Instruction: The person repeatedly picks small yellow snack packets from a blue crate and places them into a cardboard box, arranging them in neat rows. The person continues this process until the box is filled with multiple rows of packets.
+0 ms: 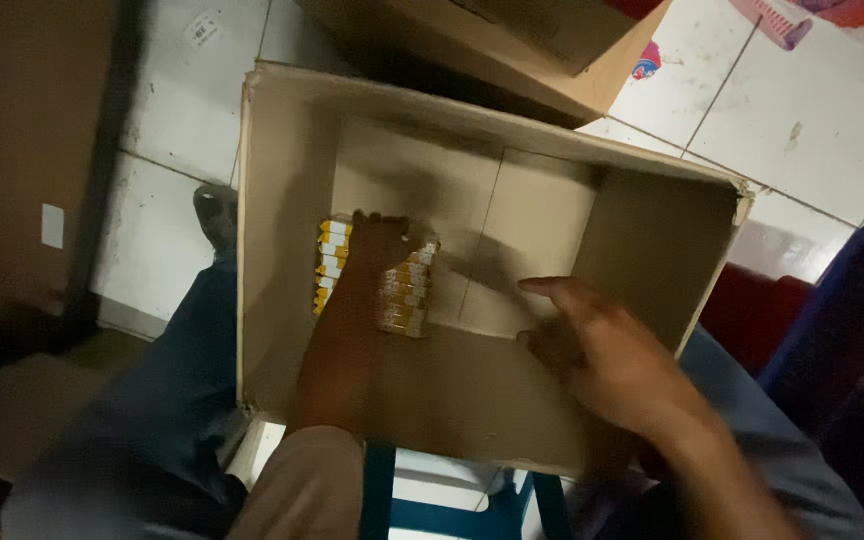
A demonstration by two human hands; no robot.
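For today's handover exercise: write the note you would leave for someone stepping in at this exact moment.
Left hand: flat on the stack of small yellow-and-white packs, deep inside the open brown cardboard box.
Right hand: empty, fingers spread, hovering at the box's near wall.
Done: one block of packs sits at the box's left side.
Left: the rest of the box floor is bare.

The floor [832,120] is laid with large white tiles, scuffed and spotted, with dark grout lines running at a slant. A second cardboard carton [512,40] stands at the top of the view, a tall brown surface [22,150] fills the left side in shadow, and a blue and white stool [452,495] shows at the bottom edge. The light is dim and warm, brightest on the tiles at upper right, where a pink plastic object [777,20] lies.
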